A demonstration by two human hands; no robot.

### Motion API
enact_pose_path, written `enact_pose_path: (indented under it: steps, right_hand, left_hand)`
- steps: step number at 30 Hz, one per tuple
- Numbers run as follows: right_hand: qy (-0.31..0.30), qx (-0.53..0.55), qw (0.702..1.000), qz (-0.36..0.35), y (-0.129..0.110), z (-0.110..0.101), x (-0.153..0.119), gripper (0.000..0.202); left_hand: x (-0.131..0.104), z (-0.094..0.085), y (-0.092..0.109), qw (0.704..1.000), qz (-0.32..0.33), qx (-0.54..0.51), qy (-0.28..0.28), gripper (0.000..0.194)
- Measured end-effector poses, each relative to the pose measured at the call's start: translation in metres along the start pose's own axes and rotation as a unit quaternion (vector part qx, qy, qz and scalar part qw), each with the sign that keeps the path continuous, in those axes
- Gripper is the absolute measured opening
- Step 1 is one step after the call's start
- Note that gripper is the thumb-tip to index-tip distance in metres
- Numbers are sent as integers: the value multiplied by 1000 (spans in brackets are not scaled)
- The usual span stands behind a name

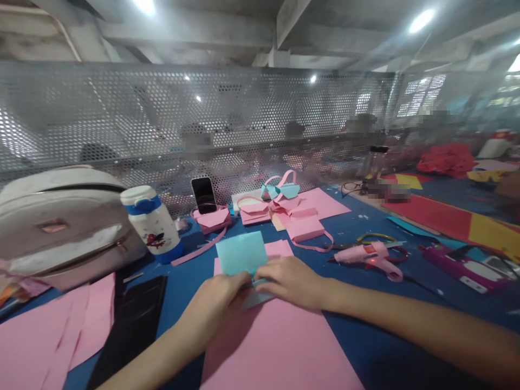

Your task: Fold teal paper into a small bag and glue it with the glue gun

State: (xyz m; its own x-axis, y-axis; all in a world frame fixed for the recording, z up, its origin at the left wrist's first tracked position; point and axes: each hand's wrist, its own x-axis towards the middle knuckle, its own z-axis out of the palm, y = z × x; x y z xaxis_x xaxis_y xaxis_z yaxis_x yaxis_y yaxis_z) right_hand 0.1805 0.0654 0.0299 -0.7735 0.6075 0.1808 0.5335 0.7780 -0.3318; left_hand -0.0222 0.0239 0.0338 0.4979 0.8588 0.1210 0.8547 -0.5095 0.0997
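Observation:
A light-blue piece of folded paper (241, 253) stands partly upright in front of me, over a large pink paper sheet (272, 346). My left hand (221, 295) closes its fingers on the paper's lower left edge. From the right, my right hand (286, 279) presses on the same lower part, its fingers bent around the fold. The two hands almost meet, and they hide much of the fold between them. A pink glue gun (368, 256) lies to the right of my right hand.
Several pink paper bags (306, 230) lie behind the hands, one with a light-blue bow (280, 190). At left are a bottle (152, 225), a backpack (69, 222), a black case (140, 309) and pink sheets (52, 330). A phone (203, 195) leans near a perforated metal partition (244, 119).

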Motion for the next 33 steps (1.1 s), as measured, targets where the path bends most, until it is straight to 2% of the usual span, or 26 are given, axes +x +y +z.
enact_pose_path:
  steps: [7,12,15,18,22,25,29,31,33]
  right_hand:
    - [76,126,989,14,9,7,-1,21]
    - [133,189,973,22,18,13,0,47]
    - [151,231,961,11,20,22,0,59]
    - [167,267,949,6,18,30,-2,57]
    - [194,286,938,-15,15,35,-6,53]
    - [212,285,934,-37,16,36,-8,52]
    - [212,290,933,-29,21,40,-8,48]
    - [212,299,930,-10,25,42,-7,42]
    - [218,304,927,16,27,44,-7,33]
  left_hand:
    - [1,9,1,990,-1,-131,41,36]
    - [1,16,-7,982,-9,-165,95,41]
    - [-2,22,-12,969,-22,-195,153,46]
    - [-7,30,-15,954,-17,-216,207,49]
    - [-14,34,-16,942,59,-216,251,41]
    - [-16,35,-17,941,96,-200,256,43]
    - [-17,36,-21,945,98,-196,245,45]
    - [-16,36,-23,947,95,-196,238,36]
    - [-16,36,-24,948,81,-187,245,16]
